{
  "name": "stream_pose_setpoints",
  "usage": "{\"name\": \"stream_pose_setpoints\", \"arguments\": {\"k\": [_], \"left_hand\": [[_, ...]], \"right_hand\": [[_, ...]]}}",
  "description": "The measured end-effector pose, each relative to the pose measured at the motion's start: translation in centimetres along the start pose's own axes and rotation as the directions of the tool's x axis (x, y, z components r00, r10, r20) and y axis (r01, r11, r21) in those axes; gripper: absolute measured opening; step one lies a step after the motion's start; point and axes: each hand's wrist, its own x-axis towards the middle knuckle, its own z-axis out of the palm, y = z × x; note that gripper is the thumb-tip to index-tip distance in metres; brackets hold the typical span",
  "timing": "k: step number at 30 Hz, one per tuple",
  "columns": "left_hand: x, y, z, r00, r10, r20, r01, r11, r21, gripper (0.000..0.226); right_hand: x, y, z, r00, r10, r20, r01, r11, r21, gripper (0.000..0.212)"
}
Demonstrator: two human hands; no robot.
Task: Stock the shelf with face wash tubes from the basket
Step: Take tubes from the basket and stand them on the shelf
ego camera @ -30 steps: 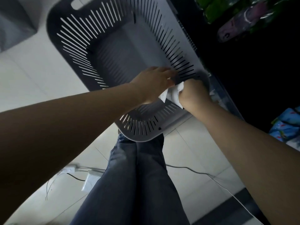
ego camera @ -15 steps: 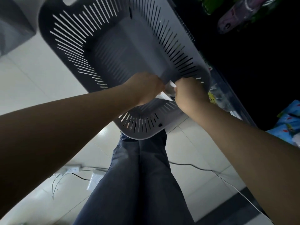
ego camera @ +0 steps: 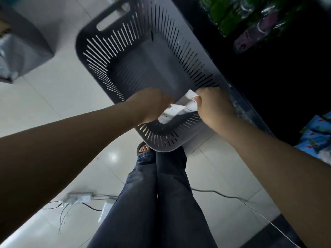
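I have both hands down at the near end of the grey slotted basket (ego camera: 125, 56). My left hand (ego camera: 152, 104) and my right hand (ego camera: 213, 106) each have fingers clamped on white face wash tubes (ego camera: 179, 109), which sit between my fists just above the basket's near rim. How many tubes I hold I cannot tell; they overlap and blur.

The rest of the basket floor looks bare, so I judge these are the last of the load and the picking is nearly over. Placing them is still left.

The shelf (ego camera: 247, 108) runs along the basket's right side, its front edge touching or just beside the basket wall; I cannot tell which. Its interior is dark, with green bottles (ego camera: 223, 17) at the far end and blue packs (ego camera: 315, 138) at the near end. Straight up is open room; going right, I must clear the basket rim and the shelf edge.
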Motion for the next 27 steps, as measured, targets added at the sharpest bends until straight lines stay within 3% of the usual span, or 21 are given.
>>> {"name": "stream_pose_setpoints", "arguments": {"k": [4, 12, 20, 27], "left_hand": [[-1.8, 0.2, -2.8, 0.999, -0.033, -0.041, 0.032, 0.999, -0.024, 0.024], [-5.7, 1.9, -10.4, 0.980, 0.040, -0.193, -0.025, 0.997, 0.079, 0.013], [-9.9, 5.6, -18.8, 0.950, 0.143, -0.277, -0.087, 0.975, 0.205, 0.023], [-12.6, 10.2, -26.8, 0.868, 0.250, -0.429, -0.127, 0.947, 0.295, 0.015]], "right_hand": [[-1.4, -1.0, -2.8, 0.994, -0.043, -0.099, 0.047, 0.998, 0.037, 0.020], [-5.6, -2.8, -10.1, 0.972, -0.011, -0.236, 0.035, 0.995, 0.096, 0.021], [-11.9, -3.7, -18.8, 0.922, 0.050, -0.384, -0.006, 0.993, 0.115, 0.028], [-17.9, -2.8, -25.3, 0.862, 0.096, -0.497, -0.069, 0.995, 0.073, 0.022]]}}
